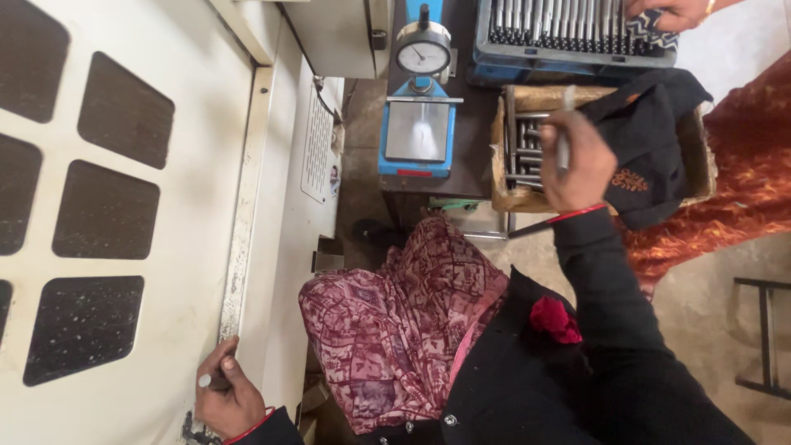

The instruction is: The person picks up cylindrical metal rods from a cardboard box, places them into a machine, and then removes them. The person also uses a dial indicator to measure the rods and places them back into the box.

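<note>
1. Workshop seen from above: pale machine housing (pixel 198 165) with dark rounded windows filling the left of the frame, dusty concrete floor at lower right, dark bench (pixel 470 99) at top centre.
2. On that bench: a blue dial-gauge stand (pixel 418 124) with a round white dial, a blue crate (pixel 568 49) of upright steel pins at the top edge, and a cardboard box (pixel 515 148) of lying steel pins, partly draped by a black cloth (pixel 651 156).
3. Right hand (pixel 577 161), upper centre-right over the cardboard box: grip closed around one steel rod (pixel 564 136), held roughly upright, tip poking out above the fingers.
4. Left hand (pixel 227 395), lower left against the machine housing: grip pinched shut on a second short metal pin (pixel 206 381), only its rounded end showing.
5. Another person's hand (pixel 667 12) at the top right, resting on the crate's pins.
6. Handling, as judged: rod stiff, smooth, probably dense for its slimness, possibly oily and so slippery; no give under pressure, not fragile, though likely to roll if set down loose.
7. Best hold, as judged: around mid-length with fingers wrapped, as now, leaving the ends free; a pinch near one end fine for the shorter pin.
</note>
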